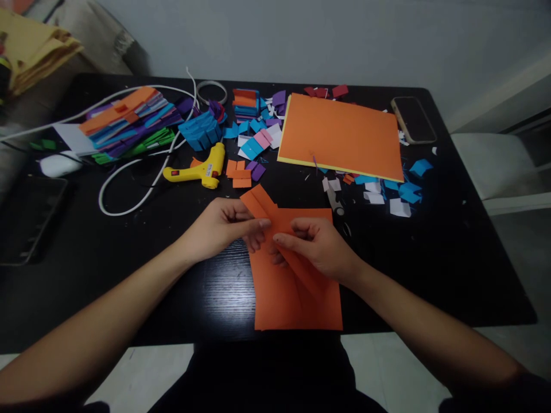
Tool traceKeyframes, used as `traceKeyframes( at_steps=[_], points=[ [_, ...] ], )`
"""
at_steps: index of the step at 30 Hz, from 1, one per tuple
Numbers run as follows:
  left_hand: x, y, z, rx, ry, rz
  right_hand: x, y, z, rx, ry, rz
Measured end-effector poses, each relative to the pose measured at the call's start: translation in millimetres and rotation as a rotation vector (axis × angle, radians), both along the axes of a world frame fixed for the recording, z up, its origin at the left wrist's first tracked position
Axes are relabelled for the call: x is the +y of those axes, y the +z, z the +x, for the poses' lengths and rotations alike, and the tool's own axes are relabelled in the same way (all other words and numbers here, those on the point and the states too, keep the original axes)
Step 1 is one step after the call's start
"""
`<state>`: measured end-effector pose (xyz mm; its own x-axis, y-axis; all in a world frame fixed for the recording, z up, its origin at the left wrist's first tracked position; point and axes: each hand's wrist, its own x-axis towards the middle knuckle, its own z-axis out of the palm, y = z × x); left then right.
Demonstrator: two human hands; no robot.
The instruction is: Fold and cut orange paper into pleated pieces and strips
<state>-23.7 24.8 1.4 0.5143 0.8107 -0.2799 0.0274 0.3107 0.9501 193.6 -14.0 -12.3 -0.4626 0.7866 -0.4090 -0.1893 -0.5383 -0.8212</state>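
Between my two hands runs a folded strip of orange paper (260, 202), slanting from upper left to lower right. My left hand (224, 226) pinches its upper part with the thumb on top. Farther down the strip, my right hand (316, 244) grips it between thumb and fingers. Beneath lies an orange sheet of paper (275, 298) near the table's front edge. A fold line shows along the strip's upper end. The lower end blends in colour with the sheet, so its tip is hard to make out.
A yellow glue gun (200, 171) lies beyond my left hand, by a looped white cable (124, 213). Bundled coloured strips (133, 123), orange sheets over yellow (342, 135), a phone (414, 119) and scattered paper scraps (253, 143) cover the back. A dark tray-like object (32, 218) sits left.
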Motion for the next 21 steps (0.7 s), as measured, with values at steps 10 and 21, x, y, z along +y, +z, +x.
traceKeyframes(
  at_steps=[10,21],
  points=[
    [-3.8,-3.3,0.4,-0.005,-0.077,-0.031,1.0,4.3,-0.5,0.008,0.024,0.074],
    [-8.6,-1.7,5.5,-0.004,-0.083,-0.078,3.2,-0.3,0.6,-0.207,-0.058,0.315]
  ],
)
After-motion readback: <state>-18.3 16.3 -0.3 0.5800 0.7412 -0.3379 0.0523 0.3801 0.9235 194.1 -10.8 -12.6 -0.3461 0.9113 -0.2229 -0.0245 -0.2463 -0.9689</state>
